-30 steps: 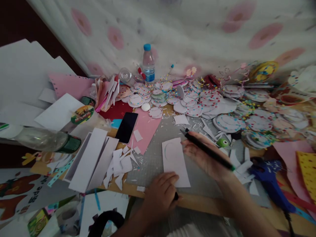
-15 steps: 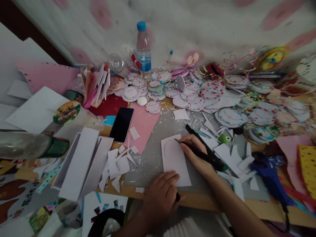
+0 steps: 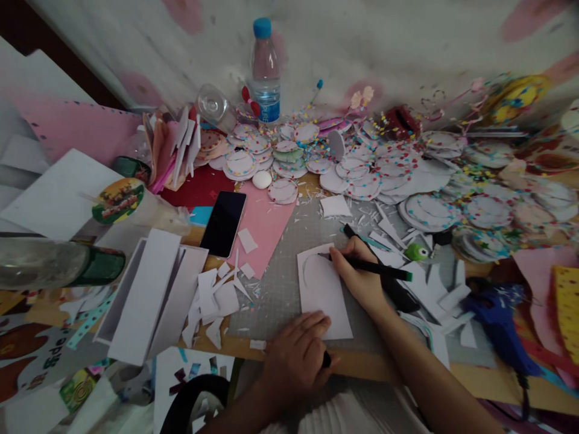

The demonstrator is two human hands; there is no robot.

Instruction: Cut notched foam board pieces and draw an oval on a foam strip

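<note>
My right hand [image 3: 362,274] grips a slim black pen [image 3: 377,266] with a green end, its tip at the upper part of a white paper card [image 3: 323,301]. A thin curved line [image 3: 306,271] runs along the card's upper left. My left hand [image 3: 296,349] lies over the card's lower left corner, fingertips on the paper. A small black object [image 3: 326,360] pokes out of that hand by the thumb; most of it is hidden. Beneath the card is a grey cutting mat [image 3: 280,289]. Behind my right hand lies a black cutter [image 3: 400,294], partly covered.
Paper scraps [image 3: 221,298] lie left of the card. Further left are a phone [image 3: 224,223] and a white box [image 3: 145,301]. A water bottle [image 3: 266,78] stands behind piles of decorated paper discs [image 3: 357,172]. A blue glue gun [image 3: 504,322] lies at right.
The pen's rear end has swung up and away from me, while its tip stays near the top of the curve. My left hand keeps its place on the card. The view has shifted slightly.
</note>
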